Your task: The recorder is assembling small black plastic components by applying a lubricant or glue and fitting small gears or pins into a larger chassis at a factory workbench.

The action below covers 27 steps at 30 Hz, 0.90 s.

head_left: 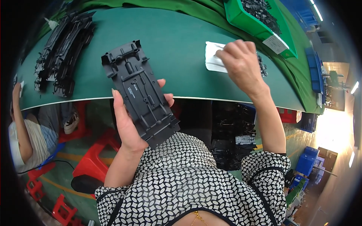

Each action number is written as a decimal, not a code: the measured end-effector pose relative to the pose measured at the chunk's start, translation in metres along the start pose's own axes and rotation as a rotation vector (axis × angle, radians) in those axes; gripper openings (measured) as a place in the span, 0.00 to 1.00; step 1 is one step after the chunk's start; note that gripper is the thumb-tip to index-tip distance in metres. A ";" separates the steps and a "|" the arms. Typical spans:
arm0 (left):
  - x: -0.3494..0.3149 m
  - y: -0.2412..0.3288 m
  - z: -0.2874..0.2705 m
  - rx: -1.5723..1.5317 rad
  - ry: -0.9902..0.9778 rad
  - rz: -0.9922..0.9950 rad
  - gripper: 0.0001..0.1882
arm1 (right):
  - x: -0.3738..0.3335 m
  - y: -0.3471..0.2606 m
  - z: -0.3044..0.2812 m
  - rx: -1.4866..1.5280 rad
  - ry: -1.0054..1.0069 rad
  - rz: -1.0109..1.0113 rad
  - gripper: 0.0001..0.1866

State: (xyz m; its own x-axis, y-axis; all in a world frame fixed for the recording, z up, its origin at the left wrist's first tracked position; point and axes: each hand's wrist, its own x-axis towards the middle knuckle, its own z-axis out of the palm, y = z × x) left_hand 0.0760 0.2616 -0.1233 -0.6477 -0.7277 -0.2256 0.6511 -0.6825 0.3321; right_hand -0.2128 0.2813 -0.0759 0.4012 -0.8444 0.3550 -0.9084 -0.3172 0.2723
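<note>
My left hand (128, 126) grips a long black plastic car chassis (140, 92) by its lower sides, thumb on one edge and fingertips on the other. The ribbed, moulded face of the chassis is turned up, above the near edge of the green table (177, 41). Over the table to the right, my right hand (242, 62) is closed, its fingers curled together above a white sheet (213, 58). Whatever those fingers may pinch is hidden. Beside that hand, partly covered by it, lie small black parts (263, 64).
Several similar black chassis (69, 49) are lined up at the table's left. A green bin (290, 52) full of small black parts stands at the back right. Below the table are a red stool (96, 154) and a box of dark parts (230, 150). Another person's arm (20, 124) shows far left.
</note>
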 end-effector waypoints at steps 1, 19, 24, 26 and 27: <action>-0.001 0.001 0.000 0.009 0.023 -0.015 0.42 | -0.001 0.001 -0.001 0.029 0.041 0.045 0.07; 0.001 -0.005 0.000 0.111 -0.056 0.126 0.43 | -0.004 -0.161 -0.037 0.706 0.386 -0.073 0.22; -0.006 -0.004 0.009 0.161 -0.031 0.145 0.36 | -0.004 -0.167 -0.031 0.616 0.434 -0.146 0.22; -0.007 -0.004 0.008 0.186 -0.025 0.134 0.35 | -0.005 -0.168 -0.030 0.615 0.425 -0.154 0.22; -0.007 -0.005 0.008 0.183 -0.023 0.136 0.35 | -0.005 -0.169 -0.030 0.614 0.417 -0.156 0.21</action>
State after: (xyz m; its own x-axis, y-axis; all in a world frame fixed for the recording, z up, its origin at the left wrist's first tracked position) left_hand 0.0741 0.2704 -0.1157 -0.5692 -0.8089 -0.1470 0.6518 -0.5529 0.5190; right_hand -0.0578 0.3520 -0.0966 0.4309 -0.5754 0.6951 -0.6904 -0.7062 -0.1566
